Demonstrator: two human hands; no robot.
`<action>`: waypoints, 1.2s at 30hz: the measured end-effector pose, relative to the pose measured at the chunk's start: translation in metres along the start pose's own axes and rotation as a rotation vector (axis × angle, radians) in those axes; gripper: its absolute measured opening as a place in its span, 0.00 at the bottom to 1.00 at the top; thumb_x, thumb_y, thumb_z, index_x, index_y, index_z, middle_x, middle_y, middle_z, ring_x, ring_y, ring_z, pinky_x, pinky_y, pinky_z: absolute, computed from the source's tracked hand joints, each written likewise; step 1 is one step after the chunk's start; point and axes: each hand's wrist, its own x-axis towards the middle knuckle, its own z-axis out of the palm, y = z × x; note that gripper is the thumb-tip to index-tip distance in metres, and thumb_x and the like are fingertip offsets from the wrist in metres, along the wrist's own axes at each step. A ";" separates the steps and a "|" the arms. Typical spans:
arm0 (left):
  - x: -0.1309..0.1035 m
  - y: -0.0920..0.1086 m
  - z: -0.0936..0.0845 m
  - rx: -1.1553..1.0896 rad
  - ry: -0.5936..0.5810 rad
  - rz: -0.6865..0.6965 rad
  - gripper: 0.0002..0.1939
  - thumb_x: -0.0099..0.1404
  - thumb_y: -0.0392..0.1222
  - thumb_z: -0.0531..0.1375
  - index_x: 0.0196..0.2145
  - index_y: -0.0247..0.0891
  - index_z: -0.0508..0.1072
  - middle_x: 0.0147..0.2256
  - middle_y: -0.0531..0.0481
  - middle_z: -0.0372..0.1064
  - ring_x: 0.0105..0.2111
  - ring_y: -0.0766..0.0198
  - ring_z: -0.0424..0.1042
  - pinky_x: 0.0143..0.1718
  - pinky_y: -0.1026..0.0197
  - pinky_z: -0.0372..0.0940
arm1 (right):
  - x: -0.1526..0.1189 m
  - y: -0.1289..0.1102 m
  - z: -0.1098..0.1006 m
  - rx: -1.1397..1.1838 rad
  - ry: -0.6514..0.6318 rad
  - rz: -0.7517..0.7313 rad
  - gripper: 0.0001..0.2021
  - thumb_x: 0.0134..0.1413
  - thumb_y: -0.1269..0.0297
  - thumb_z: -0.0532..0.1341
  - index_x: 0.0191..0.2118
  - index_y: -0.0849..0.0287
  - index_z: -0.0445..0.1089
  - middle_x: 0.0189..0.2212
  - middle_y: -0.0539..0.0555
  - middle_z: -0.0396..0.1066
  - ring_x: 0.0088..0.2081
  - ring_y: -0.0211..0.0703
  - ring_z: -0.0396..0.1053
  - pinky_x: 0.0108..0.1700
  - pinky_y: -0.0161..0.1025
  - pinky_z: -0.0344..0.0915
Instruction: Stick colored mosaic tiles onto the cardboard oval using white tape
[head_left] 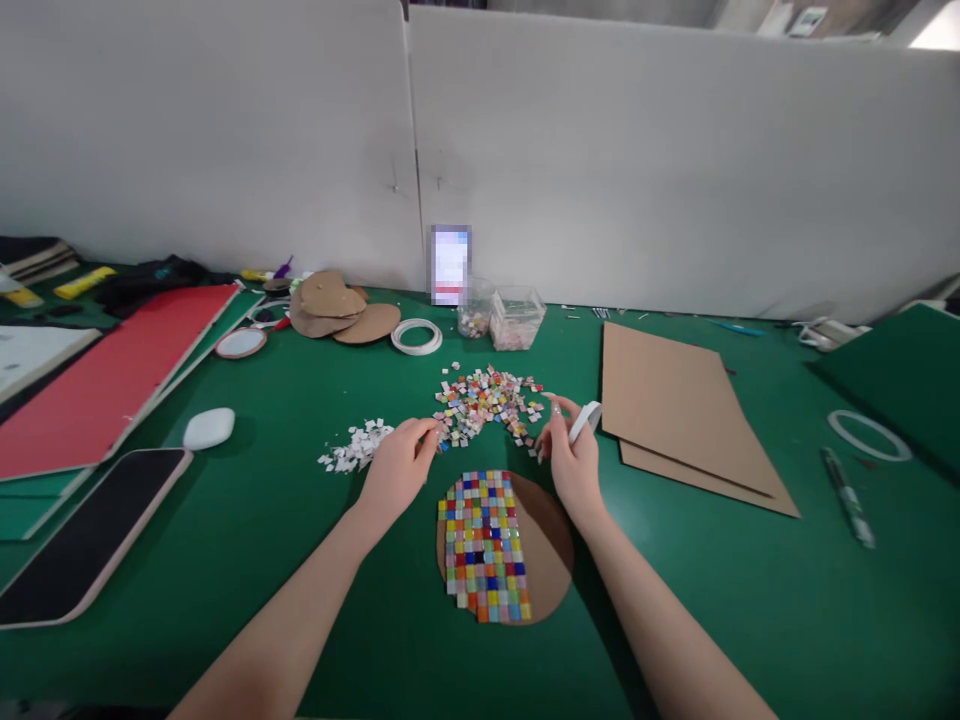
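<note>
Currently: both hands by loose tiles, half-tiled disc below

Far left, red board [135, 375]; dark slab [90, 540] and white case [209, 429] nearer. Next, white scraps [356, 446], just beside left hand [401, 460]: thumb and index nearly together at the left edge of the coloured tile pile [487, 400]; can't tell if a tile is pinched. Cardboard disc [547, 550] flat on green table [360, 660], between forearms; mosaic tiles [486, 545] cover its left part, right part bare. Right hand [574, 455] at the pile's right edge, fingers curled, partly open, white band [585, 421] held in them. Further right, cardboard sheets [675, 410], then pen [848, 498].
</note>
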 end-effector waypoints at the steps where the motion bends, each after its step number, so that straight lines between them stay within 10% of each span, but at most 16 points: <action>1: 0.000 0.000 0.000 -0.005 0.005 -0.005 0.16 0.65 0.46 0.46 0.40 0.37 0.69 0.31 0.46 0.70 0.21 0.66 0.66 0.21 0.64 0.57 | 0.001 0.001 -0.001 -0.030 0.007 -0.020 0.19 0.55 0.53 0.53 0.48 0.59 0.62 0.18 0.46 0.61 0.18 0.36 0.61 0.20 0.33 0.59; 9: 0.001 0.003 -0.003 0.007 0.031 -0.022 0.16 0.65 0.46 0.47 0.41 0.36 0.69 0.30 0.47 0.71 0.21 0.66 0.65 0.19 0.65 0.56 | 0.005 0.010 -0.003 -0.459 -0.091 -0.267 0.17 0.46 0.60 0.62 0.45 0.54 0.64 0.48 0.57 0.66 0.36 0.47 0.66 0.32 0.42 0.64; 16: -0.002 0.006 0.001 -0.003 -0.013 0.007 0.15 0.65 0.44 0.47 0.40 0.36 0.69 0.29 0.47 0.70 0.21 0.67 0.65 0.20 0.65 0.56 | 0.005 0.015 0.004 -0.612 -0.122 -0.323 0.23 0.49 0.63 0.58 0.53 0.56 0.59 0.33 0.54 0.70 0.37 0.51 0.64 0.31 0.42 0.62; 36: -0.003 0.004 0.002 -0.004 -0.009 0.040 0.12 0.65 0.43 0.48 0.37 0.38 0.69 0.26 0.51 0.68 0.19 0.69 0.61 0.20 0.65 0.55 | 0.008 0.019 -0.002 -0.551 -0.135 -0.246 0.13 0.54 0.58 0.54 0.38 0.59 0.70 0.32 0.57 0.71 0.38 0.51 0.68 0.36 0.43 0.64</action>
